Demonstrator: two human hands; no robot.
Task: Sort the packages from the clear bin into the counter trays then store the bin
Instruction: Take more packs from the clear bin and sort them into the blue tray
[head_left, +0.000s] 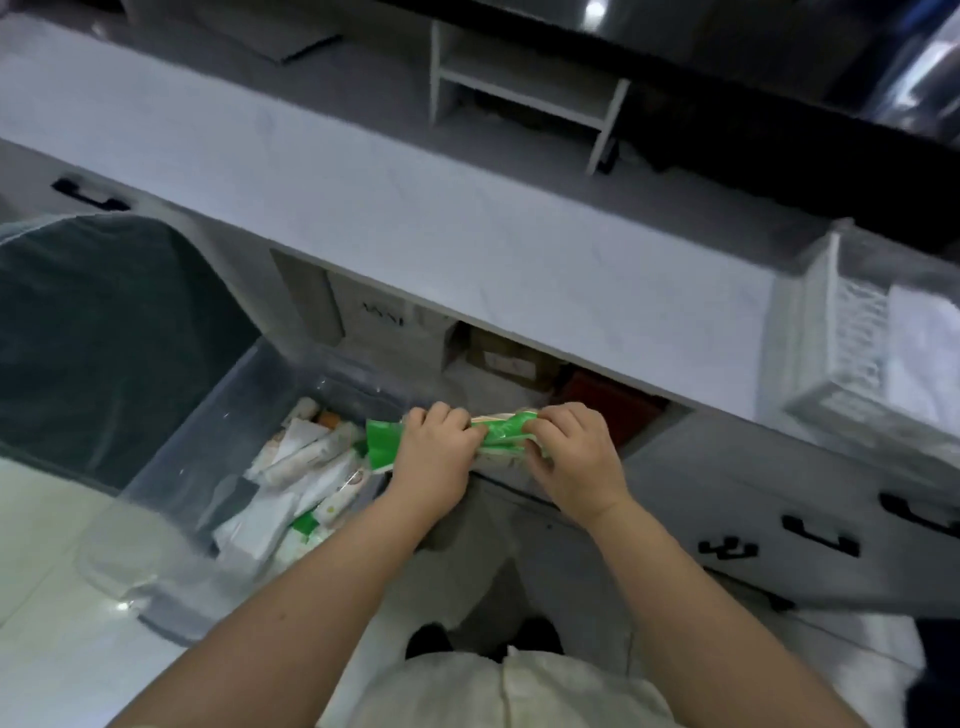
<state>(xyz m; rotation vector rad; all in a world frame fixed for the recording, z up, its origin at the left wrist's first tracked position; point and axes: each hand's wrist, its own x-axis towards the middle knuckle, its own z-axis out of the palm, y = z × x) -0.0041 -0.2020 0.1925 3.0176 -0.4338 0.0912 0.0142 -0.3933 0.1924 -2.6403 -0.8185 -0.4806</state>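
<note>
A clear bin (218, 415) stands on the floor at the lower left, with several white and green packages (306, 467) lying in it. Both of my hands grip one green and white package (382, 441) above the bin's right end, below the counter's front edge. My left hand (434, 452) is closed on its middle. My right hand (571, 457) pinches its right end. A white slotted tray (831, 332) sits on the counter at the far right, with a white packet inside it.
The white counter (415, 208) runs across the frame, with an open shelf of boxes (498, 358) beneath it and drawers with black handles (821, 535) at the right. A white divider rack (524, 98) stands behind the counter. A dark mesh hamper (104, 338) stands left of the bin.
</note>
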